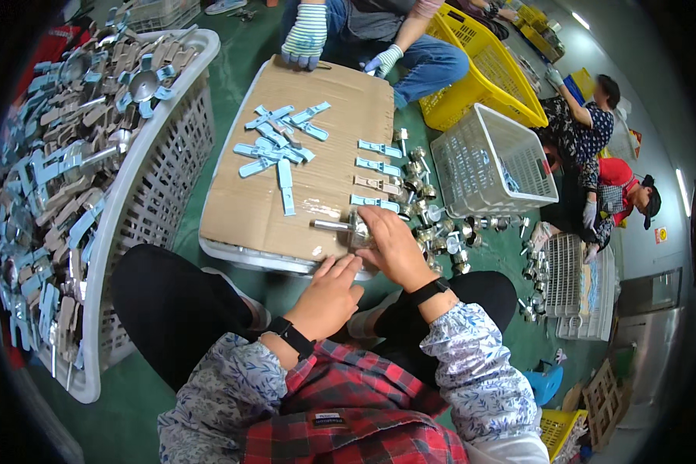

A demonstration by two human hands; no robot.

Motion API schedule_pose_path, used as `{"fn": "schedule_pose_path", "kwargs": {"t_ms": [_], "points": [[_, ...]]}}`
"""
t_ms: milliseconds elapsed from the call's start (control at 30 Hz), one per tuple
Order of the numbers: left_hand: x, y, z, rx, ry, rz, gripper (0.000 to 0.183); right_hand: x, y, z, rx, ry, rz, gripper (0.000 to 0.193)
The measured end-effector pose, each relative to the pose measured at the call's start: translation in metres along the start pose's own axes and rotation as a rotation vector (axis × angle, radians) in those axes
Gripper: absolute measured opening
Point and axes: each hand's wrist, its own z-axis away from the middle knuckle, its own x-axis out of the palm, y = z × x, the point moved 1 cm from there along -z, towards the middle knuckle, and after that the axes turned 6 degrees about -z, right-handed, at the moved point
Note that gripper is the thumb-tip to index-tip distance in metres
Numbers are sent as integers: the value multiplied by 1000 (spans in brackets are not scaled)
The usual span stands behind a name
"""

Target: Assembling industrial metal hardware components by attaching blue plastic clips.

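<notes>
On a cardboard sheet (232, 209), my right hand (394, 246) is closed around a round metal fitting (357, 230), whose shiny rod points left. Beside it, near the cardboard's front edge, my left hand (330, 292) lies with its fingers stretched out and holds nothing I can see. Just beyond my right hand, light-blue plastic clip pieces (377, 167) and a beige clip piece (377, 185) form a column along the right edge. Farther off on the sheet lies a loose pile of light-blue clip pieces (274, 143).
At left stands a white basket (158, 166) heaped with clips. Metal fittings (425, 185) lie on the floor at right, beside a white crate (483, 158) and a yellow crate (479, 66). Opposite sits a person with striped gloves (305, 39); other people work at far right.
</notes>
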Motion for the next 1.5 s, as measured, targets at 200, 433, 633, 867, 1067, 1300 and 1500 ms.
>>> {"fn": "schedule_pose_path", "kwargs": {"t_ms": [200, 433, 633, 867, 1067, 1300, 1500], "points": [[-9, 2, -3, 6, -5, 32, 31, 1, -4, 1, 1, 15, -28, 76], [-16, -7, -13, 29, 18, 71, 30, -2, -1, 6, -24, 28, 45, 74], [-20, -5, -18, 75, 11, 100, 31, 7, 5, 12, -39, 121, 112, 77], [-18, 8, -18, 55, -23, 19, 33, 19, 9, 15, 11, 198, 119, 62], [-34, 15, -6, -9, 61, 163, 31, 25, 12, 11, -59, 217, 130, 64], [-33, -59, -24, -161, 253, -46, 62, 10, 4, 2, -33, 115, 102, 68], [-18, -74, -41, -205, 162, 59, 72, 5, 12, -7, -7, -27, 116, 66]]}}
